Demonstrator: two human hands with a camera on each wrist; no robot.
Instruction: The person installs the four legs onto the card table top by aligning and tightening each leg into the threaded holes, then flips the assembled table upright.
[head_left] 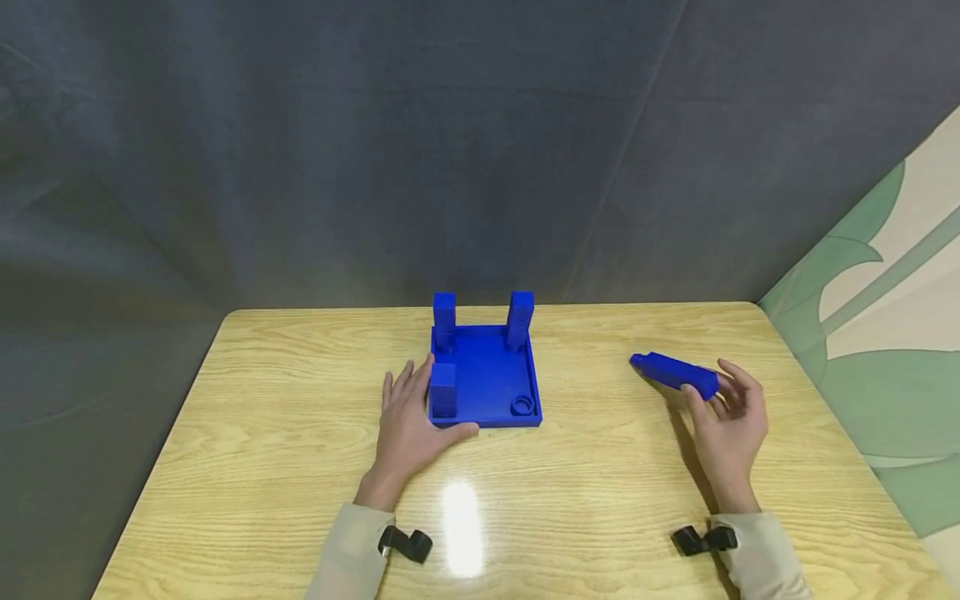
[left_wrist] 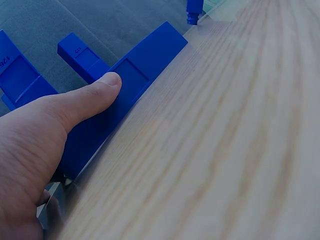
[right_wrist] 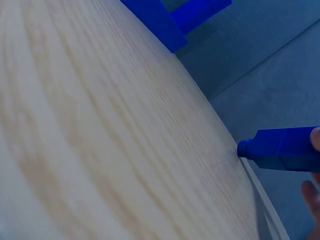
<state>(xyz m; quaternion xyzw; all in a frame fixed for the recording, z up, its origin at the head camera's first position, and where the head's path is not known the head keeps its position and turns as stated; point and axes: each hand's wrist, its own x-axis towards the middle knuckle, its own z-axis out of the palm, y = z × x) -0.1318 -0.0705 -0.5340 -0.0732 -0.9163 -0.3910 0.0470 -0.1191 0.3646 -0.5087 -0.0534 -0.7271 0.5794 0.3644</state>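
Observation:
On the table sits a shallow square blue tray [head_left: 487, 367] with upright blue posts at three corners: back left [head_left: 444, 317], back right [head_left: 520, 317] and front left [head_left: 443, 390]. A raised round socket [head_left: 522, 406] shows at its front right corner. My left hand [head_left: 408, 417] spans the front left corner, its thumb [left_wrist: 100, 92] lying straight against the front wall and its forefinger along the left side. Off to the right, my right hand [head_left: 731, 417] pinches a loose blue post [head_left: 675, 373] by its thick end. The post's narrower round tip [right_wrist: 243, 148] points left, tilted.
The wooden table [head_left: 585, 492] ends at a dark grey curtain [head_left: 450, 150] behind the tray. A pale panel with green leaf shapes [head_left: 892, 400] borders the right side. Black wrist straps [head_left: 405, 543] sit on both sleeves.

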